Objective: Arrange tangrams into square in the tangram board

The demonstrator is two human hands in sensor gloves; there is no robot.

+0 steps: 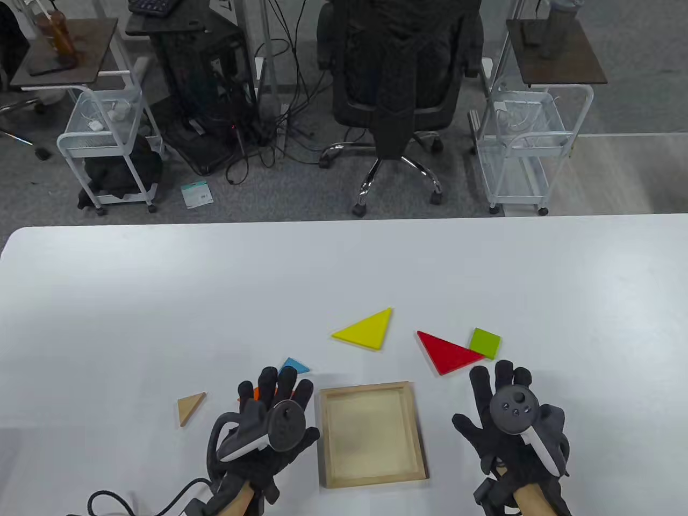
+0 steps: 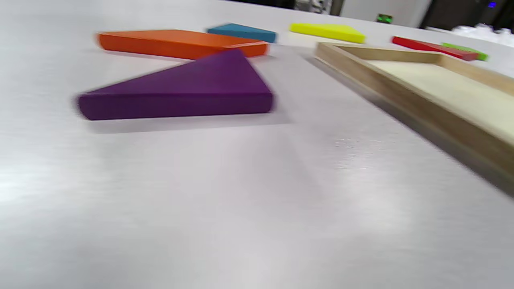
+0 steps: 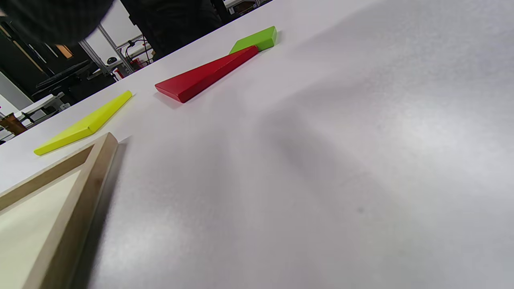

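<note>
An empty wooden tangram board (image 1: 414, 430) (image 2: 405, 54) (image 3: 96, 164) lies near the front edge between my hands. Beyond it lie a yellow triangle (image 1: 366, 329) (image 3: 82, 125), a red triangle (image 1: 447, 352) (image 3: 204, 73) and a green square (image 1: 485, 342) (image 3: 255, 39) touching the red one. My left hand (image 1: 274, 389) hovers flat with straight fingers over a purple triangle (image 2: 188, 86) and an orange piece (image 1: 256, 393) (image 2: 176, 42); a blue triangle (image 1: 294, 367) (image 2: 243, 32) peeks out past the fingertips. A plain wooden triangle (image 1: 189, 407) lies further left. My right hand (image 1: 500, 379) is open, just short of the red triangle.
The white table (image 1: 161, 301) stretches wide beyond the pieces. Past its far edge stand an office chair (image 1: 398, 80), two white wire carts (image 1: 107, 145) and tangled cables on the floor.
</note>
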